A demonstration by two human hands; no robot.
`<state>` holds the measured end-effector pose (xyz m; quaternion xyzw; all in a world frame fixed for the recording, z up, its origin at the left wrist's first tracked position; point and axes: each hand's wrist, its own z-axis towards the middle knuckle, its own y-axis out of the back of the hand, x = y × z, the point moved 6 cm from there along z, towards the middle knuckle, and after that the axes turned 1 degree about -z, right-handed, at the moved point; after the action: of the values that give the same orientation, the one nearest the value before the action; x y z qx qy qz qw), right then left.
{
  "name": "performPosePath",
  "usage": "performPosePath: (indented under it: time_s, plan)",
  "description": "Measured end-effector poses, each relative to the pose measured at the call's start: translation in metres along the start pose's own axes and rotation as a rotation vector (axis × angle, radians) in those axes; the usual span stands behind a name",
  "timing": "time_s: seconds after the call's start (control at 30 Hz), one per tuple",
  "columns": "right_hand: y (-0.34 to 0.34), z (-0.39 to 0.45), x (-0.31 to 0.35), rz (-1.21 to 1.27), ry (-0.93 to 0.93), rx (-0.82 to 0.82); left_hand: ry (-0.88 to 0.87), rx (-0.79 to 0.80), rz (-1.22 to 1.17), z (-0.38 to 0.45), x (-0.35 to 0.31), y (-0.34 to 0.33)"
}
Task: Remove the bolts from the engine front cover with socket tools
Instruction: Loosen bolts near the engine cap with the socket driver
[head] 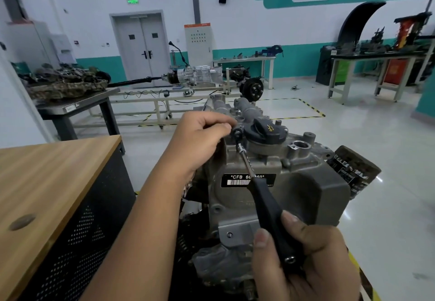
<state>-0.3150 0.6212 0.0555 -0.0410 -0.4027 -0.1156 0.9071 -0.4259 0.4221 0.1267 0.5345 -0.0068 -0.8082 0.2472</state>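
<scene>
A grey engine stands before me, its front cover [303,192] facing me with a black label reading "CFB". My right hand [306,260] grips the black handle of a socket driver [270,209]. The driver's steel shaft slants up and left to a socket [237,133] set on a bolt at the cover's top left edge. My left hand [200,138] rests on the engine's top left, its curled fingers pinching at the socket's head. The bolt itself is hidden under the socket.
A black oil filler cap [266,131] sits just right of the socket. A black oil filter [353,171] projects from the engine's right side. A wood-topped cabinet [47,176] stands at my left. Workbenches, a gearbox on a frame and a grey double door lie beyond.
</scene>
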Motion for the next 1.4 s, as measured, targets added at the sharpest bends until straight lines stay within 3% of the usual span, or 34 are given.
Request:
performPosePath:
  time_s: [0.2, 0.4, 0.6, 1.13, 1.4]
  plan:
    - [-0.003, -0.005, -0.007, -0.069, 0.108, -0.130, -0.064, 0.082, -0.073, 0.007, 0.006, -0.003]
    - [-0.012, 0.004, -0.013, -0.176, 0.114, -0.005, -0.130, 0.134, -0.158, 0.008, 0.006, -0.006]
    - [-0.003, -0.003, -0.012, -0.132, 0.115, -0.081, -0.200, 0.150, -0.206, 0.012, 0.008, -0.008]
    - [-0.006, 0.006, -0.022, 0.005, 0.122, -0.104, -0.219, 0.167, -0.125, 0.016, 0.006, -0.003]
    - [-0.008, 0.006, -0.023, 0.020, 0.165, -0.110, -0.198, 0.192, -0.213, 0.015, 0.009, -0.006]
